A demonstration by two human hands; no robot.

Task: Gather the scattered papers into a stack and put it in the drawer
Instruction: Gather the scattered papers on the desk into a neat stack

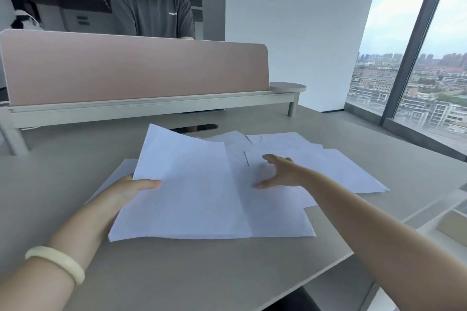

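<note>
Several white paper sheets (336, 164) lie scattered and overlapping across the middle of the grey desk (177, 272). My left hand (126, 192) grips the left edge of a partly gathered bundle of sheets (187, 192), thumb on top, with its far edge lifted off the desk. My right hand (278, 171) reaches over the loose sheets to the right of the bundle, fingers spread and straight, touching the paper. At the right edge, below the desk top, an open drawer (452, 227) shows partly.
A pink divider screen (131, 68) on a low shelf runs along the desk's far side, with a cable slot (194, 128) in front of it. A person in a grey shirt (151, 12) stands behind the screen. A large window (417, 58) fills the right.
</note>
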